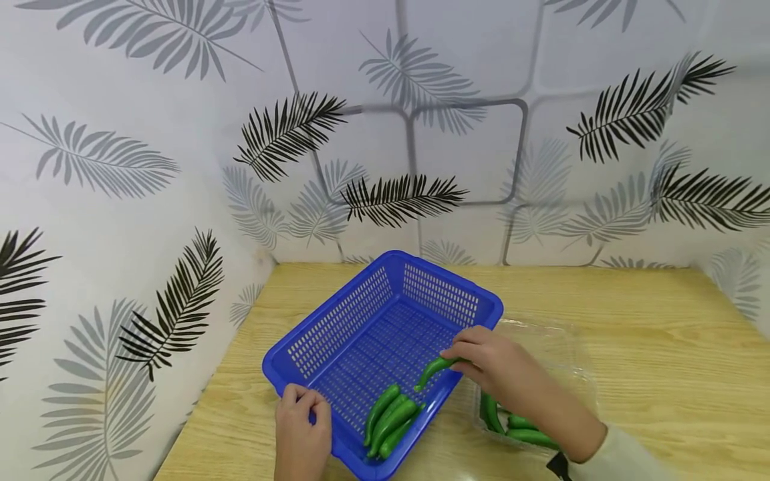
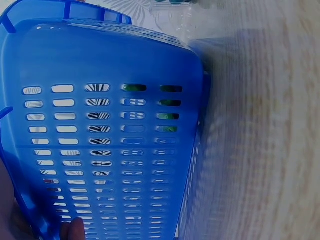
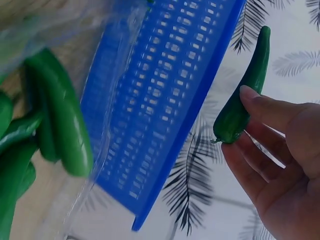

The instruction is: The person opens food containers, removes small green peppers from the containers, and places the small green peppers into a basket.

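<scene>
A blue plastic basket [image 1: 351, 314] with slotted walls sits on the table. The left hand [image 1: 303, 427] grips its near-left rim, fingers curled over the edge; a fingertip shows low in the left wrist view against the basket wall [image 2: 107, 65]. Above the basket's right side, the right hand [image 1: 487, 364] pinches a green chili pepper [image 3: 245, 95] between thumb and fingers. Several more green peppers [image 1: 391, 421] lie together in the basket's near corner. Beneath the right forearm, a clear plastic container [image 1: 577, 364] holds further green peppers [image 3: 60, 110], partly hidden by the arm.
Basket and container stand side by side on a light wood table [image 1: 656, 334]. Behind and to the left rise walls covered in a leaf pattern [image 1: 403, 200]. A small black item [image 1: 559, 465] shows at the right sleeve.
</scene>
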### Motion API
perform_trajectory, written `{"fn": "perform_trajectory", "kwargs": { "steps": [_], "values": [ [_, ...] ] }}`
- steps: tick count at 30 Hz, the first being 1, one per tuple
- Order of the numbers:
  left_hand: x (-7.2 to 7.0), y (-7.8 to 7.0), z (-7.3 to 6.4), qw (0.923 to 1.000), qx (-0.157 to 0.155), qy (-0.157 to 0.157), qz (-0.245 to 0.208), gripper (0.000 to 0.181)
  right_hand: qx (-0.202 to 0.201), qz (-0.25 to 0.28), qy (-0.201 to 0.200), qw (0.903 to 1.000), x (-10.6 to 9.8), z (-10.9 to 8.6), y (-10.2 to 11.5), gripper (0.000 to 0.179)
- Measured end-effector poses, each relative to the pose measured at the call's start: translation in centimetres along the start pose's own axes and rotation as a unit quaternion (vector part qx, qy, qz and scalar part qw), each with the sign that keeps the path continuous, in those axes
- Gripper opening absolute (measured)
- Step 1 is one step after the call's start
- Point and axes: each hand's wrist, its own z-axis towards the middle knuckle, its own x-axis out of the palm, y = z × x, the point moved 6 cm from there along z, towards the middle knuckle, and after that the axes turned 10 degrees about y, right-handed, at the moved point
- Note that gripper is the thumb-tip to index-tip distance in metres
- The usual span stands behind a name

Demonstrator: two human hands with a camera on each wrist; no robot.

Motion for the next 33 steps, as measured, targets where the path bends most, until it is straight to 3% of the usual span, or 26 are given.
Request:
{"fn": "perform_trajectory", "kwargs": {
  "steps": [8, 20, 33],
  "values": [
    [0.0, 0.0, 0.0, 1.0000, -0.002, 0.003, 0.002, 0.023, 0.002, 0.018, 0.066, 0.9977, 2.7, 1.6, 1.6, 0.021],
    [0.0, -0.2, 0.1, 1.0000, -0.004, 0.002, 0.000, 0.024, 0.014, 0.019, 0.142, 0.9895, 5.0, 2.9, 2.9, 0.018],
    [-0.1, -0.2, 0.0, 1.0000, -0.001, -0.001, 0.004, 0.024, 0.028, 0.021, 0.260, 0.9651, 6.7, 4.7, 3.9, 0.015]
  ]
}}
